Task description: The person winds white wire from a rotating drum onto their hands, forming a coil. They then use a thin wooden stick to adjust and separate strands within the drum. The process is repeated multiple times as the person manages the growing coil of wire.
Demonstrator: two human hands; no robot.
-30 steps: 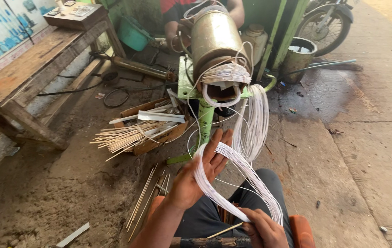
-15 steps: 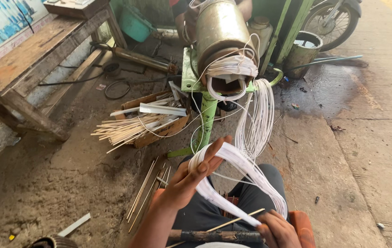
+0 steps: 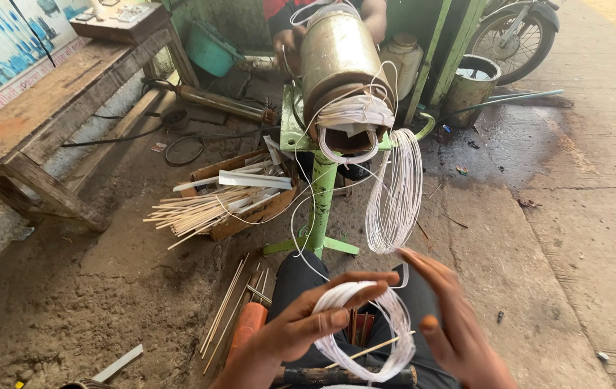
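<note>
Both forearms cut off by the bottom edge. Left hand (image 3: pixel 300 328) gripping a white wire coil (image 3: pixel 365 328) above the lap; right hand (image 3: pixel 452 324) open, fingers wide, just beside it. Cardboard box (image 3: pixel 250 209) on the floor holding thin sticks (image 3: pixel 192 212).

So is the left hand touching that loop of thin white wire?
Touching. The head view shows the left hand with its fingers curled over the top of the loop of thin white wire, pressing on the strands.
</note>
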